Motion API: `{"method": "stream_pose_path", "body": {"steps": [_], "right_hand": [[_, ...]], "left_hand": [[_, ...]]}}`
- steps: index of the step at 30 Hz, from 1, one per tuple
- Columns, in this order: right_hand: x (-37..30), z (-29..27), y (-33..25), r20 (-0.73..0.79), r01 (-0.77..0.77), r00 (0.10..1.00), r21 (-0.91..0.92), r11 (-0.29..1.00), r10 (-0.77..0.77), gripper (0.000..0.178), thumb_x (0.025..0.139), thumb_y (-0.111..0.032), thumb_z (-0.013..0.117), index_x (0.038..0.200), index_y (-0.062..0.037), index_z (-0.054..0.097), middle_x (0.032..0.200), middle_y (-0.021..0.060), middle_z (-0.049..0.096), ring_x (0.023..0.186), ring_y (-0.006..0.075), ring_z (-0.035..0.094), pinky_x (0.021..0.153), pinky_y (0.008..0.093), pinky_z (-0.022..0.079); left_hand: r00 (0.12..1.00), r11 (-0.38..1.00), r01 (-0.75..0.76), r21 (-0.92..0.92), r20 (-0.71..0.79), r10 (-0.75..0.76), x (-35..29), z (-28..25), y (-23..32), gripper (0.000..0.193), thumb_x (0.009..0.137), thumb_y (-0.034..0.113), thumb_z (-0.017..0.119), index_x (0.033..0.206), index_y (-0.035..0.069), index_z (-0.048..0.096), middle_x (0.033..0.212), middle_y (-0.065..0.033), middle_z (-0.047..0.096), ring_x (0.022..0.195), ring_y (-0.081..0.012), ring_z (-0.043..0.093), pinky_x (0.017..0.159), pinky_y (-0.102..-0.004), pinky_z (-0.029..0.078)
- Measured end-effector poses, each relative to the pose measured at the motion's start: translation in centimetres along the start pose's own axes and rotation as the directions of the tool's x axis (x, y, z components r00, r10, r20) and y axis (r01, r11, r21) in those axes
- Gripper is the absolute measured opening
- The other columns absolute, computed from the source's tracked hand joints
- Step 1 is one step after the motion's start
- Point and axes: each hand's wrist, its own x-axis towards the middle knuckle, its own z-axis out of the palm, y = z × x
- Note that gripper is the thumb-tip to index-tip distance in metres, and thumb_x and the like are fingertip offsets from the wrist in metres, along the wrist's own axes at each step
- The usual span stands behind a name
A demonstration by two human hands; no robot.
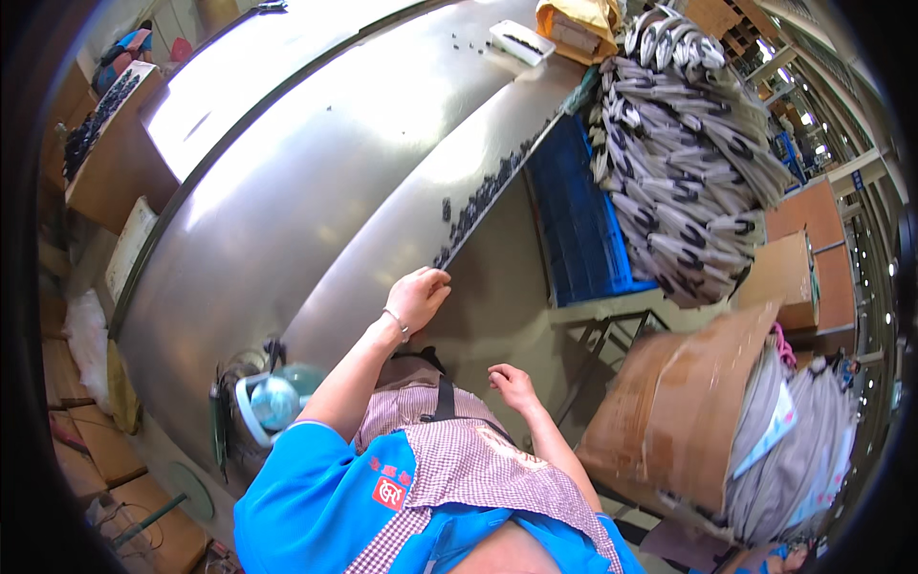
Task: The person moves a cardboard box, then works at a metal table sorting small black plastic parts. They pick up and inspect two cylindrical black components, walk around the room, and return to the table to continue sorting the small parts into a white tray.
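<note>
Your single head camera looks steeply down from above, close over your hands (pixel 459 335) and the steel counter (pixel 316 172).

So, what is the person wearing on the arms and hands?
Both forearms are bare, with no gloves. The left hand has a thin silver bracelet at the wrist. The right hand wears nothing. Short bright blue sleeves cover the upper arms.

A long steel table (pixel 316 172) carries a row of small dark parts (pixel 483 196) along its near edge, a few more scattered near a white tray (pixel 521 41) at its far end, and a small fan (pixel 271 400) at the near end.
</note>
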Motion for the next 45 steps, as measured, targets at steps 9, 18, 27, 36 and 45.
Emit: {"method": "stream_pose_path", "body": {"steps": [9, 18, 27, 36, 45], "right_hand": [[18.8, -9.1, -18.4, -0.038, 0.167, 0.986, 0.196, 0.966, -0.162, 0.020, 0.097, -0.016, 0.058, 0.110, -0.0030, 0.066, 0.091, 0.0042, 0.069, 0.078, 0.0101, 0.067, 0.066, 0.0235, 0.053], [47.2, -20.4, -33.4, -0.177, 0.419, 0.894, -0.002, 0.908, -0.413, 0.015, 0.088, -0.013, 0.067, 0.098, -0.0014, 0.068, 0.074, 0.0031, 0.068, 0.063, 0.0086, 0.062, 0.057, 0.0249, 0.050], [77.9, -26.8, -43.2, -0.214, 0.496, 0.716, -0.514, 0.700, -0.665, 0.026, 0.081, -0.021, 0.073, 0.100, -0.0035, 0.068, 0.096, 0.0112, 0.066, 0.088, 0.0269, 0.066, 0.080, 0.0364, 0.052], [94.5, -22.9, -49.4, -0.158, 0.562, 0.565, -0.644, 0.518, -0.810, 0.062, 0.082, -0.035, 0.071, 0.129, 0.0010, 0.054, 0.137, 0.0250, 0.046, 0.129, 0.0402, 0.042, 0.109, 0.0476, 0.034], [103.5, -17.7, -53.3, 0.012, 0.683, 0.469, -0.639, 0.354, -0.883, 0.075, 0.086, -0.050, 0.066, 0.132, 0.0066, 0.050, 0.136, 0.0266, 0.050, 0.130, 0.0395, 0.043, 0.112, 0.0454, 0.034]], "left_hand": [[0.942, 0.968, 0.219, -0.126, -0.231, -0.243, 8.3, -3.3, -6.8, 0.015, 0.085, 0.009, 0.068, 0.098, 0.004, 0.068, 0.085, -0.0107, 0.067, 0.072, -0.0210, 0.068, 0.067, -0.0309, 0.055], [0.694, 0.834, 0.490, -0.251, -0.467, -0.548, 15.2, -4.2, -11.2, 0.012, 0.087, 0.005, 0.067, 0.098, 0.000, 0.069, 0.087, -0.0077, 0.069, 0.072, -0.0138, 0.064, 0.068, -0.0275, 0.053], [0.548, 0.732, 0.676, -0.087, -0.604, -0.578, 30.5, 1.5, -12.8, 0.023, 0.080, 0.001, 0.070, 0.102, 0.001, 0.065, 0.091, -0.0076, 0.059, 0.069, -0.0169, 0.060, 0.065, -0.0300, 0.051], [0.523, 0.585, 0.801, 0.128, -0.624, -0.580, 40.6, 3.6, -16.9, 0.028, 0.077, -0.003, 0.069, 0.102, 0.003, 0.057, 0.100, -0.0131, 0.052, 0.077, -0.0284, 0.058, 0.070, -0.0401, 0.050], [0.417, 0.590, 0.806, 0.047, -0.752, -0.510, 40.6, -2.6, -18.4, 0.008, 0.084, 0.008, 0.066, 0.090, 0.004, 0.064, 0.086, -0.0111, 0.060, 0.076, -0.0274, 0.062, 0.068, -0.0369, 0.051]]}}
